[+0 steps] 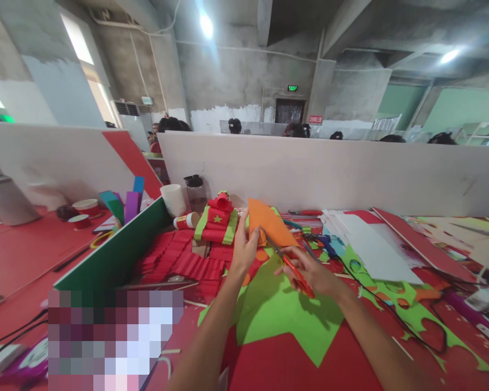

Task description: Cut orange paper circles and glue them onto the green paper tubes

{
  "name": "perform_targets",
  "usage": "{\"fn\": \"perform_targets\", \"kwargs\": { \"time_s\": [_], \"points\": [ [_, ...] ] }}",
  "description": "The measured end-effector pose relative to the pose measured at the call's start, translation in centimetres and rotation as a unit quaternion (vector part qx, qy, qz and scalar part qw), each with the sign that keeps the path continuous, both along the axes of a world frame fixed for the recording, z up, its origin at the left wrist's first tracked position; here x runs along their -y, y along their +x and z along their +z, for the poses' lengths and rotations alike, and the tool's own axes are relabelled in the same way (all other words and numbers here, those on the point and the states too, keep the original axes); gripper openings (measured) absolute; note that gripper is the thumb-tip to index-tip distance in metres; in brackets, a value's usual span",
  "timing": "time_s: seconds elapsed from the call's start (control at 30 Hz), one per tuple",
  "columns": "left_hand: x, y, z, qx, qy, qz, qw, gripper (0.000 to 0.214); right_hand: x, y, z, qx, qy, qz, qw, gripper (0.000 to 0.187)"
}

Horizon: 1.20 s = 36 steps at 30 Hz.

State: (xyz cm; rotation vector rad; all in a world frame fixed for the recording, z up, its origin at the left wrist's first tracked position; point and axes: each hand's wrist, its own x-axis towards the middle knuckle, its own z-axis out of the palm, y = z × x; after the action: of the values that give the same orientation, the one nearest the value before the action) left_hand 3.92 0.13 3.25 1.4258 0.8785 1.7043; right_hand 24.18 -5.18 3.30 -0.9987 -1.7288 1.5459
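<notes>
A long red table (32,255) fills the lower part of the view. Behind it stands a white partition wall (330,174), and the heads of other people show above this wall. On the table, directly in front of the person, lies a big green sheet (277,315) cut in the shape of a star. A dark green board (114,255) stands on its edge to the left and divides the table. To the right of the hands lies a white sheet (375,250), and a thin black cable (391,309) runs over the papers near it. Between the board and the hands there is a pile of folded red strips (179,260). Behind the pile stands a red and green paper model (217,221) with a yellow star on it.

The orange paper (269,222) is held up above the green sheet, just in front of the paper model. The left hand (244,247) is closed on its left edge, with the thumb and fingers pinching it. The right hand (313,274) is closed around the red handles of the scissors (287,263). The blades point up and to the left and meet the lower edge of the orange paper. I cannot tell how wide the blades are open. A white cup (173,199) stands behind the board, well apart from both hands.
</notes>
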Motion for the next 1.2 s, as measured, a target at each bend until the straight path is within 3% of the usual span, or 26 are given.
{"fn": "perform_targets", "kwargs": {
  "time_s": [0.3,0.53,0.63,0.87,1.03,1.2],
  "points": [
    [0.5,0.0,1.0,0.037,-0.004,0.012,0.999,0.065,0.7,-0.2,0.3,0.005,0.033,0.04,0.999,0.044],
    [0.6,-0.1,1.0,0.039,0.013,-0.003,0.999,0.067,1.5,-0.3,1.0,0.021,0.049,0.098,0.994,0.077],
    [0.3,-0.1,0.6,0.037,0.026,0.007,0.999,0.065,1.6,-0.5,0.8,0.012,0.033,0.09,0.995,0.084],
    [0.0,0.1,0.5,0.056,-0.004,-0.021,0.998,0.069,1.1,-0.7,-0.1,-0.03,0.007,0.036,0.999,0.081],
    [0.5,-0.1,1.0,0.052,0.002,-0.014,0.999,0.061,0.9,-0.4,-0.1,-0.057,0.007,0.058,0.997,0.083],
    [0.2,-0.4,0.6,0.027,0.003,-0.02,0.999,0.064,1.0,-0.3,-0.3,-0.085,0.033,0.087,0.992,0.078]
  ]
}}
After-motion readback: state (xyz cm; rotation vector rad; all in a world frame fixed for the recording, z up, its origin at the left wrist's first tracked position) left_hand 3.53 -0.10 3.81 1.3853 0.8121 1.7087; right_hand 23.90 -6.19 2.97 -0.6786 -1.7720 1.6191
